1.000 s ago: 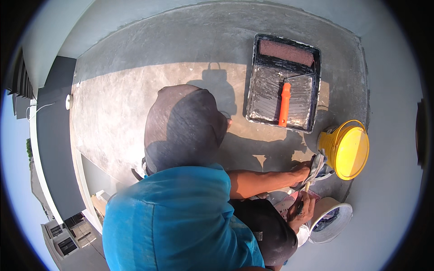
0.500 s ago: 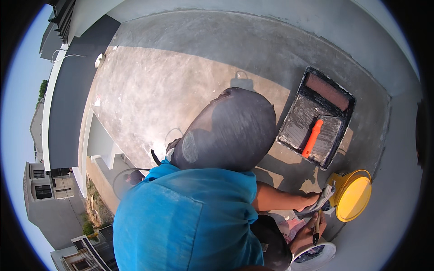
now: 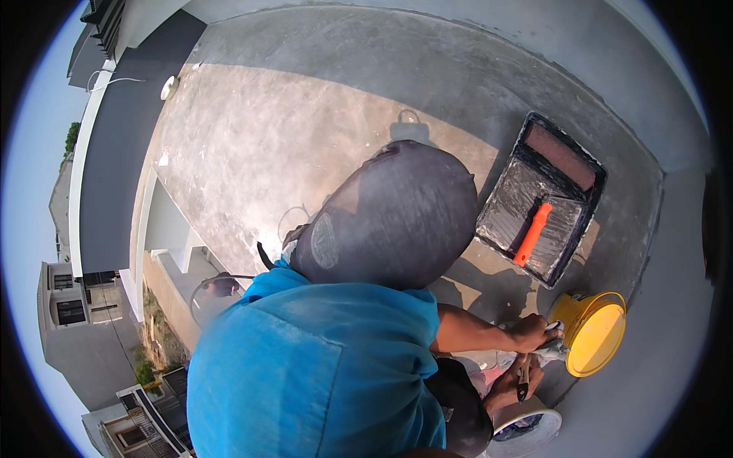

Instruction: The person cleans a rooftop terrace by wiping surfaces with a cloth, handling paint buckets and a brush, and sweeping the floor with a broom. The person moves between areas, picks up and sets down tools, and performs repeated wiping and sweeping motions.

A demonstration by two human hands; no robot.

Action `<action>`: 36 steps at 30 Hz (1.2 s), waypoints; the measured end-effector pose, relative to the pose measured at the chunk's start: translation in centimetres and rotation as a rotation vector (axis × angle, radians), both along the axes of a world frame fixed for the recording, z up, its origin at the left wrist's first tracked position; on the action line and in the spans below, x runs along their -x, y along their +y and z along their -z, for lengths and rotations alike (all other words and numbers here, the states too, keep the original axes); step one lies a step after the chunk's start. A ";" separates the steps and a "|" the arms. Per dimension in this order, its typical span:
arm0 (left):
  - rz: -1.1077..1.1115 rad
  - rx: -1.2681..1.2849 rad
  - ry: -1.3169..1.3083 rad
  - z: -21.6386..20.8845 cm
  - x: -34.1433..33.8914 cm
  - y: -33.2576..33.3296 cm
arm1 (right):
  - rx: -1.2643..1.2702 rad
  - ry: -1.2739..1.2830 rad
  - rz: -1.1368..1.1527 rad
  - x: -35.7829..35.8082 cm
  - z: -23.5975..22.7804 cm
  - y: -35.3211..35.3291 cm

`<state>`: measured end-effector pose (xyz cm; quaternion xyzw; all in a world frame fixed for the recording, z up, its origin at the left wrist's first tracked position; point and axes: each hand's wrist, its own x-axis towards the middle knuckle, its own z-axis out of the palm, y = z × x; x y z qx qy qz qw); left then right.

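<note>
My left hand (image 3: 528, 333) is closed on a bunched grey rag (image 3: 551, 351), close beside the yellow bucket. Just below it, my right hand (image 3: 507, 391) grips a paintbrush (image 3: 523, 385) by its dark handle. The brush's upper end meets the rag, and its bristles are hidden from me. Under my right hand stands a white bucket (image 3: 544, 432) with dark paint inside. The yellow bucket (image 3: 600, 340) has a yellow lid on it and stands by the wall.
A black paint tray (image 3: 500, 237) lies on the concrete floor (image 3: 267, 122), holding a roller with an orange handle (image 3: 533, 234) and brownish liquid (image 3: 560, 156). Grey walls (image 3: 672, 328) rise at right and far side. Left, beyond the low parapet (image 3: 114, 175), are houses.
My left hand has moved up and right, and the rag has gone from hanging loosely to bunched around the brush's upper end. The brush in my right hand has shifted slightly left.
</note>
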<state>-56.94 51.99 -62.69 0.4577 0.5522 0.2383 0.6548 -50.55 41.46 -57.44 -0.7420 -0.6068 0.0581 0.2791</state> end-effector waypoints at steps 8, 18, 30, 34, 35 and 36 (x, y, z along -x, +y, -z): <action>0.119 -0.610 0.022 -0.1 1.2 1.0 | 0.067 0.175 0.000 -0.1 -0.7 -0.6; 0.223 -0.423 0.116 3.5 -2.2 0.8 | 0.126 -0.064 -0.134 -0.5 -1.7 -1.0; -0.367 0.726 -0.603 10.5 0.8 4.4 | -0.444 1.225 0.546 -0.3 -3.8 -0.8; -0.202 0.812 -0.861 8.1 1.3 2.5 | -0.440 1.183 0.761 -2.3 -3.1 -1.1; -0.171 0.820 -0.922 7.0 0.6 1.9 | -0.392 1.053 0.705 -1.7 -2.3 -1.1; -0.138 0.840 -0.977 5.5 0.3 1.0 | -0.337 0.924 0.662 -1.1 -1.8 -1.4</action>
